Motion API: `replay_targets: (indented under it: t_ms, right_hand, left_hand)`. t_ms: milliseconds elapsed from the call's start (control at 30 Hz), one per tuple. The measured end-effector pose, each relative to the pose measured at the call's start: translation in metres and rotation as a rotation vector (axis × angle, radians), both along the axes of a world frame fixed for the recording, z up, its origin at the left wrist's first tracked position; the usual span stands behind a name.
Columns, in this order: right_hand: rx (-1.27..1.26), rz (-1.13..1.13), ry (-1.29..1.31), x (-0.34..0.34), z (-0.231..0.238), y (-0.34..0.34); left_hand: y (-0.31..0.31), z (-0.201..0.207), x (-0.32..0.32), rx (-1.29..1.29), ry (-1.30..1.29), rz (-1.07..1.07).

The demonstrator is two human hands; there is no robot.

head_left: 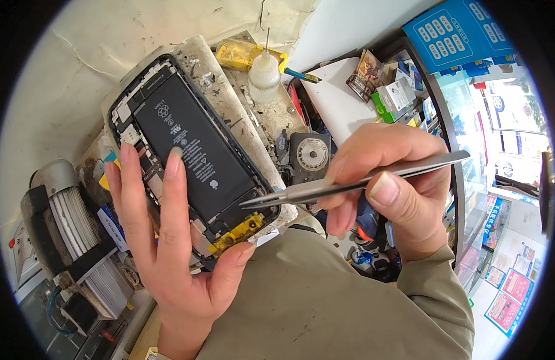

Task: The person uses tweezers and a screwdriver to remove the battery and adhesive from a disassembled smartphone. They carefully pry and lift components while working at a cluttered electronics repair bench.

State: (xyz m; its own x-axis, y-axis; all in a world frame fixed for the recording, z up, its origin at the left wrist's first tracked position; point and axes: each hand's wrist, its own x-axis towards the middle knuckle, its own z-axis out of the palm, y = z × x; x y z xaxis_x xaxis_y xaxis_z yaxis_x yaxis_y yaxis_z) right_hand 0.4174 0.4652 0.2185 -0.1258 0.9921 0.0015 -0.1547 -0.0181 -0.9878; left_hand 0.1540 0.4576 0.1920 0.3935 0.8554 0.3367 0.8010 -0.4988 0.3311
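Note:
A smartphone with its back off (260, 171) lies aslant across a pale stone-like block, its inside facing up. Most of its width is taken by a black battery (196, 147). Across the lower end runs a bright yellow piece (236, 235). My left hand (181, 270) has its fingers spread over the phone's left side; the index fingertip touches the battery, and the thumb rests by the yellow piece at the lower edge. Metal tweezers (301, 192) are pinched between thumb and fingers of my right hand (403, 186). Their tips point left, over the battery's lower end.
Behind the block stand a needle-tipped bottle (265, 77) and a yellow tool (238, 54). A small dark box with a round dial (311, 153) sits right of the phone. At left is a grey metal machine (73, 222); a glass display case (469, 168) is at right.

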Motion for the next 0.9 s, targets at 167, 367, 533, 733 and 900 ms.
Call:
replay_targets:
  t_ms: [167,367,533,733,900]
  right_hand:
    - [0.002,-0.061,-0.017,-0.003,-0.002,-0.011]
    - [-0.003,-0.03,-0.034,-0.006,-0.004,-0.009]
    - [0.08,-0.012,-0.04,-0.009,-0.009,-0.01]
    - [0.092,0.034,-0.005,-0.009,-0.013,-0.008]
    - [0.043,0.023,0.02,-0.01,-0.014,-0.01]
  left_hand:
    - [0.0,0.001,-0.001,-0.015,0.008,-0.013]
    - [0.001,0.001,-0.001,-0.013,0.012,-0.018]
    - [0.003,0.002,0.0,-0.005,0.009,-0.03]
    - [0.002,0.002,0.0,-0.014,0.007,-0.036]
    - [0.001,0.001,0.001,-0.006,0.008,-0.029]
